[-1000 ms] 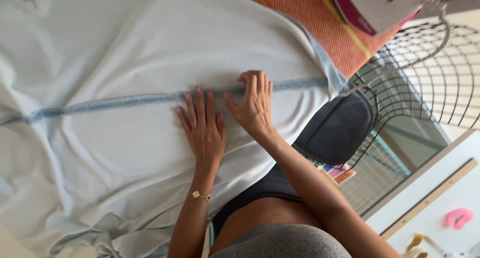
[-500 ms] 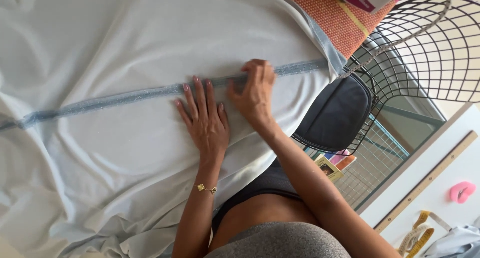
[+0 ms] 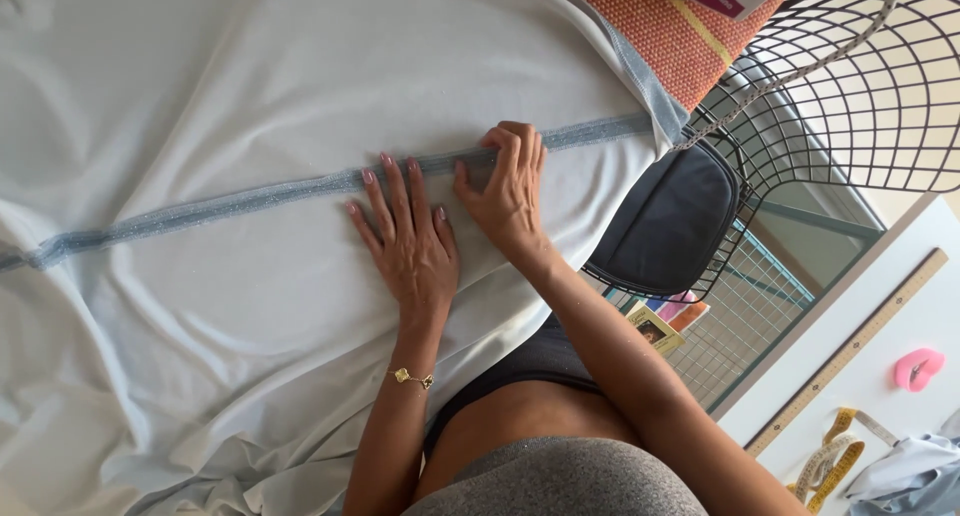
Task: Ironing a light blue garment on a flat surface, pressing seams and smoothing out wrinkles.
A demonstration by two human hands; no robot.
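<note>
— Head view: where are the edges, and how much room is there to move?

— The pale blue fabric spreads over nearly the whole left and middle of the picture and runs out past the top, left and bottom borders. Its right edge drops off near the black wire chair, where an orange woven surface shows beneath it. To the left of both hands the cloth lies broad and unoccupied, with loose folds toward the bottom left. On the right things crowd: a dark bag rests in the chair, just beside the cloth's edge.

— And farther right?

— A white desk in the lower right corner carries a wooden ruler along its edge, a pink object and a yellow measuring tape.

— Where is the trim relative to the fingers?

— A glittery blue-grey band crosses the fabric from the left border up toward the chair. The left hand lies flat on the cloth just below it, fingers spread and released, their tips touching the band. The right hand sits just to its right, fingers curled over the band and thumb beneath, pinching it.

— Are the hands touching?

— Very close; I cannot tell whether they meet.
</note>
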